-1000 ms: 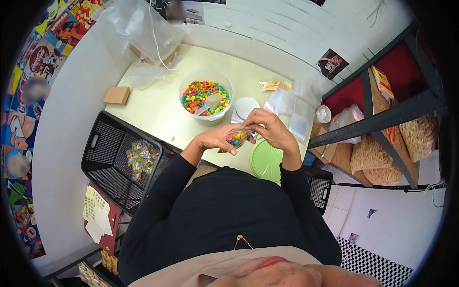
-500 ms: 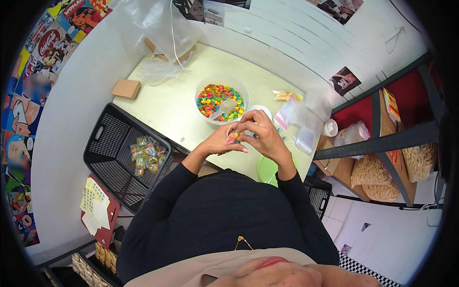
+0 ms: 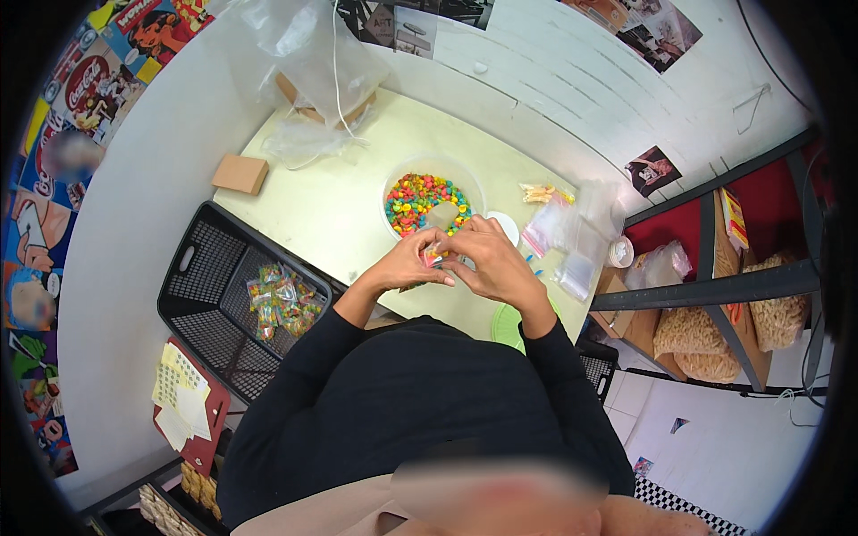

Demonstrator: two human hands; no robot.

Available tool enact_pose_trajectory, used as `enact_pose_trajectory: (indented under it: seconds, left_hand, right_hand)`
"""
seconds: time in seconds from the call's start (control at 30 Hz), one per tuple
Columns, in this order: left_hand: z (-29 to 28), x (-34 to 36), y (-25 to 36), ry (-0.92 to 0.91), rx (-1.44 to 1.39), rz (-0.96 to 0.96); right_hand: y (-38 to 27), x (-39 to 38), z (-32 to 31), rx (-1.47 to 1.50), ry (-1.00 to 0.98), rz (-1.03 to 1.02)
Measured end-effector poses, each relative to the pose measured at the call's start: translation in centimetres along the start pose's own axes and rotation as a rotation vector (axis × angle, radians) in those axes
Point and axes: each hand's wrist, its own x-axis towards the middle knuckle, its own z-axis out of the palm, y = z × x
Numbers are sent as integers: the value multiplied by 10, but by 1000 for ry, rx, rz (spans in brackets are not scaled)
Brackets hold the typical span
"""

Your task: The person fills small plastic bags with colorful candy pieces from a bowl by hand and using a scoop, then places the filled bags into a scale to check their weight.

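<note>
My left hand (image 3: 404, 265) is wrapped around a small clear bag of colourful candies (image 3: 434, 256), close in front of my body at the table's near edge. The fingers of my right hand (image 3: 493, 261) pinch at the bag's upper part, so both hands are on it. Just beyond them stands a round translucent tub (image 3: 480, 192) full of red, yellow, green and blue candies (image 3: 420, 196). A clear scoop (image 3: 441, 214) rests in the candies, partly hidden behind my fingers. Most of the bag is covered by my hands.
A black mesh crate (image 3: 192, 308) at the left holds several filled candy bags (image 3: 284, 302). Empty plastic bags (image 3: 550, 225) lie on the table's right, near a green lid (image 3: 507, 329). A cardboard box (image 3: 239, 175) sits far left; shelves (image 3: 706, 295) stand right.
The view has shifted slightly, so the tub and crate appear a little lower and farther right. Both hands stay on the bag; my right fingers have moved slightly at its top.
</note>
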Motion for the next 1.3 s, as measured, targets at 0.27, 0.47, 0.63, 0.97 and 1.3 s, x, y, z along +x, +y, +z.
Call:
enact_pose_trajectory:
  seconds: [0.27, 0.47, 0.63, 0.97, 1.3]
  left_hand:
    - [-26, 6, 6, -8, -231, 10]
    - [-66, 0, -8, 35, -26, 18]
    - [-94, -12, -11, 151, -154, -8]
    - [-104, -11, -42, 176, -165, -11]
    - [-97, -5, -58, 158, -186, 4]
  right_hand:
    - [-7, 30, 13, -174, 102, -147]
    - [14, 36, 20, 180, 328, 166]
    - [71, 37, 69, -51, 103, 292]
    - [97, 61, 106, -66, -209, 308]
    - [115, 36, 94, 50, 266, 501]
